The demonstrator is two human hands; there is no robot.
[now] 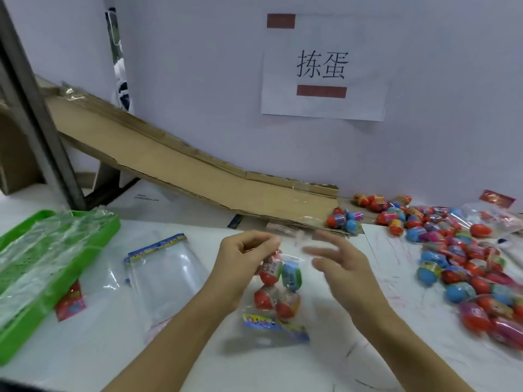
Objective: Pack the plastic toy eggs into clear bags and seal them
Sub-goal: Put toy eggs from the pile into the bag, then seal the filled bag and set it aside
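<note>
A clear, crinkly plastic bag (pixel 278 290) hangs above the middle of the white table (pixel 198 360), holding four smooth oval toy eggs: red ones and a blue one, each banded with a printed wrap. Its colourful printed header strip hangs at the bottom. The left hand (pixel 246 253) pinches the bag's upper edge, fingers curled tight around the film. The right hand (pixel 339 264) is just beside the bag, blurred, fingers spread and relaxed, gripping nothing that can be made out. To the left, a stack of flat empty bags (pixel 164 275) with the same header strip lies on the table, and beyond it a green perforated plastic tray (pixel 17 332) is filled with more glossy film. On the right, a heap of loose eggs (pixel 467 264), red, blue and pink, spreads over the surface, with a few filled bags near the wall. A long corrugated cardboard ramp (pixel 181 165) slopes down along the pale wall, where a paper sign (pixel 322 66) with two printed characters hangs.
</note>
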